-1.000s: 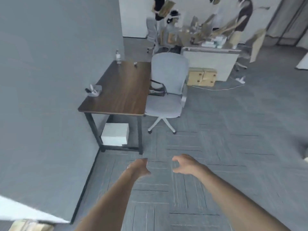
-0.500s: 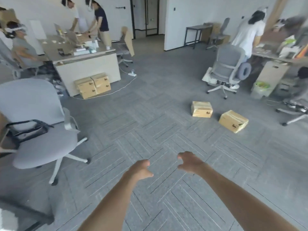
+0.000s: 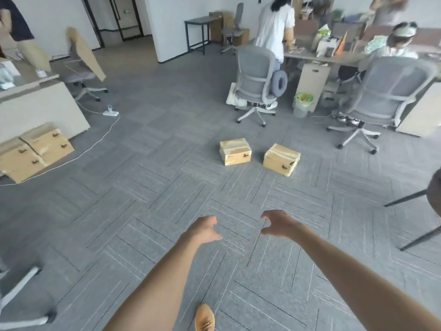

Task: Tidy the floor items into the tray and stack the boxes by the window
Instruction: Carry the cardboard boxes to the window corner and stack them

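Two small cardboard boxes lie on the grey carpet ahead of me: the left box (image 3: 235, 151) and the right box (image 3: 281, 159), a short gap between them. My left hand (image 3: 205, 229) and my right hand (image 3: 278, 223) are stretched out in front, well short of the boxes, both with fingers loosely curled apart and holding nothing. More cardboard boxes (image 3: 33, 151) are stacked at the far left against a desk front. No tray or window is in view.
Two grey office chairs (image 3: 256, 80) (image 3: 391, 96) stand beyond the boxes, with people at a desk behind them. A white power strip (image 3: 111, 113) and its cable trail across the floor at left. Dark chair legs (image 3: 415, 218) intrude at the right edge. My shoe (image 3: 204, 318) shows at the bottom.
The view has swung right, away from the wall and wooden desk, and the two floor boxes have come nearer to the centre. Both hands stay open and empty in front.
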